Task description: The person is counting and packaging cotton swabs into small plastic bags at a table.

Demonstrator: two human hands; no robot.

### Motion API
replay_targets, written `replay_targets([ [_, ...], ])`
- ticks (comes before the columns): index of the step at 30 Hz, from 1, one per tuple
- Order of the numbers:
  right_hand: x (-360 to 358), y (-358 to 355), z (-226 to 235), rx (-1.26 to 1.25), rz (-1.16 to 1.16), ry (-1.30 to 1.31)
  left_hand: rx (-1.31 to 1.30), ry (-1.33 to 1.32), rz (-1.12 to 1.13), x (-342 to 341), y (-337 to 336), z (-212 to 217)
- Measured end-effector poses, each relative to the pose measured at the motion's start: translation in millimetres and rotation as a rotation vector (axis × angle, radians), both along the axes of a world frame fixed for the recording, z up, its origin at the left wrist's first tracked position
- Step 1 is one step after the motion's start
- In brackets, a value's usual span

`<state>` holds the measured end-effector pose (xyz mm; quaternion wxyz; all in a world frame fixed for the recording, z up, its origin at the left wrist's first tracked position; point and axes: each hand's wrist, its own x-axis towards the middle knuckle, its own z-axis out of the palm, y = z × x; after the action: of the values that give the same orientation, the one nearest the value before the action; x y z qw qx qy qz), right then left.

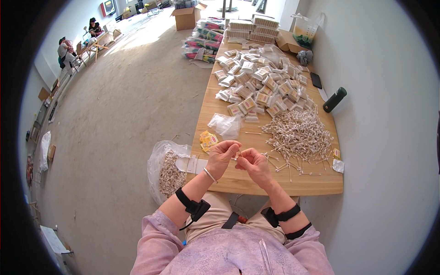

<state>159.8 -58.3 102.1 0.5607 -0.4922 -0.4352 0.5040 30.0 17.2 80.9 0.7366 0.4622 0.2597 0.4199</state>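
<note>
Above the table's near edge, my left hand [222, 159] and my right hand [253, 166] are close together, fingers closed in a pinch. Small white tips and thin sticks of cotton swabs [235, 158] show between the fingertips; how many each hand holds is hidden. A large loose heap of cotton swabs [300, 135] lies to the right of my hands. Yellow printed cards [208, 139] are just beyond my left hand, beside a pile of clear plastic bags [225, 125]. White paper or card pieces [195, 165] lie left of my left wrist.
Many filled swab packets [263, 82] cover the middle of the wooden table [261, 184]. Stacked packs [252, 28] stand at its far end. A phone [316, 80] and dark green bottle [334, 99] are along the right wall. A plastic sack of swabs [170, 174] sits left of the table.
</note>
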Motion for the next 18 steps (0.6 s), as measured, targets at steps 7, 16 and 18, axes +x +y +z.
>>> replay_targets([
  [7,6,-1,4,-0.075,0.093,0.033,0.050,0.035,0.021,0,-6,7],
  [16,8,-2,2,-0.067,0.172,0.086,0.067,0.029,-0.048,-3,-7,9],
  [18,8,-2,0,-0.069,0.180,0.089,0.008,-0.068,-0.017,-1,-5,11],
])
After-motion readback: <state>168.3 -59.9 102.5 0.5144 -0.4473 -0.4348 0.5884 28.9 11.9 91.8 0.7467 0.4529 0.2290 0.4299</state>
